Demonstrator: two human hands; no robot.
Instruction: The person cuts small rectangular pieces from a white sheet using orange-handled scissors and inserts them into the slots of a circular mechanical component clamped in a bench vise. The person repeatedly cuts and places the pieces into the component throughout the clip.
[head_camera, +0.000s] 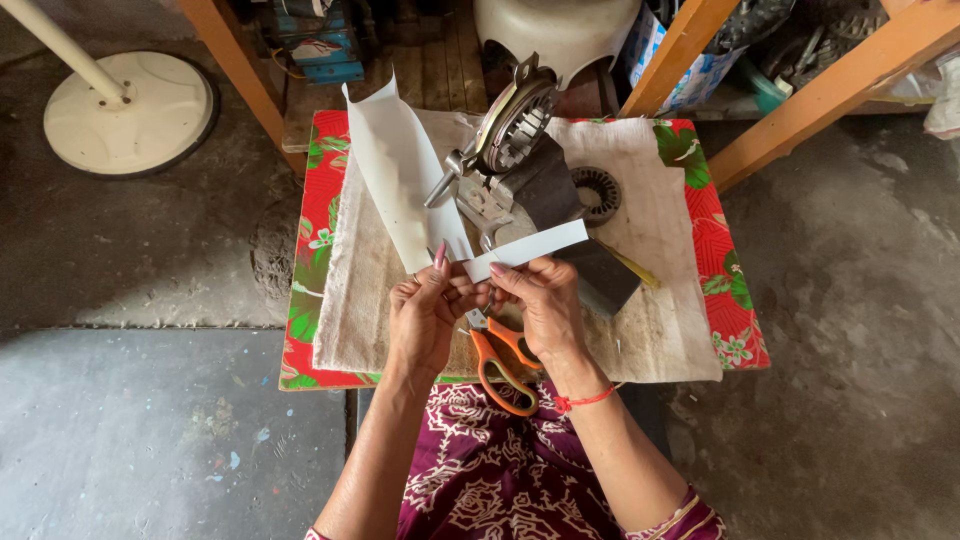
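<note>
My left hand (425, 315) pinches the lower end of a long white paper sheet (400, 170) that curls up and away over the table. My right hand (545, 305) holds a narrow white paper strip (530, 248) that sticks out to the right, and also grips orange-handled scissors (500, 360) whose loops hang below my fingers. The two hands touch each other at the fingertips, just above the near edge of a beige cloth (660, 330).
A small table with a red floral cover (725, 290) carries a metal motor part (510, 130), a dark block (590, 265), a round ring-shaped stator (597, 193) and a yellow pencil (632, 268). Orange wooden frame legs (820, 95) rise behind. A white fan base (130, 110) lies far left.
</note>
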